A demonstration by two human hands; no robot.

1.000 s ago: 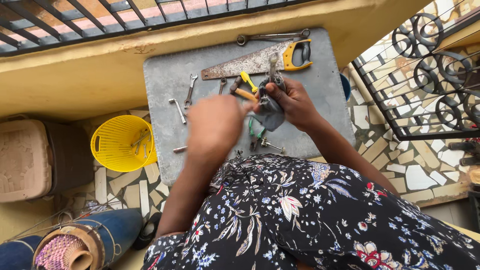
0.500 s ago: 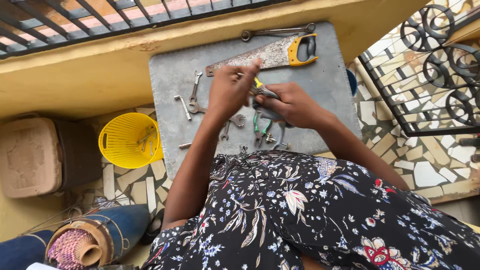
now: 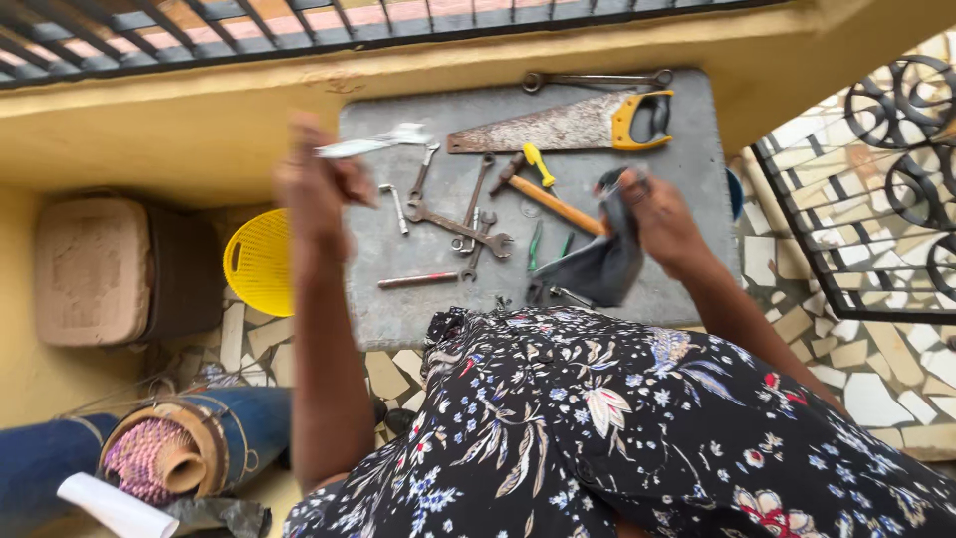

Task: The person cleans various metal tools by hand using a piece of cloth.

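Both hands [image 3: 317, 189] [image 3: 662, 221] raised, fingers closed

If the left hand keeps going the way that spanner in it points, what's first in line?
The left hand holds a blurred spanner pointing right across the grey board. The rusty handsaw blade tip looks first in line, though height above the board is unclear.

clothing: dark navy floral garment | print: white, blue, red flowers | arms: bare, sleeveless | hands: bare
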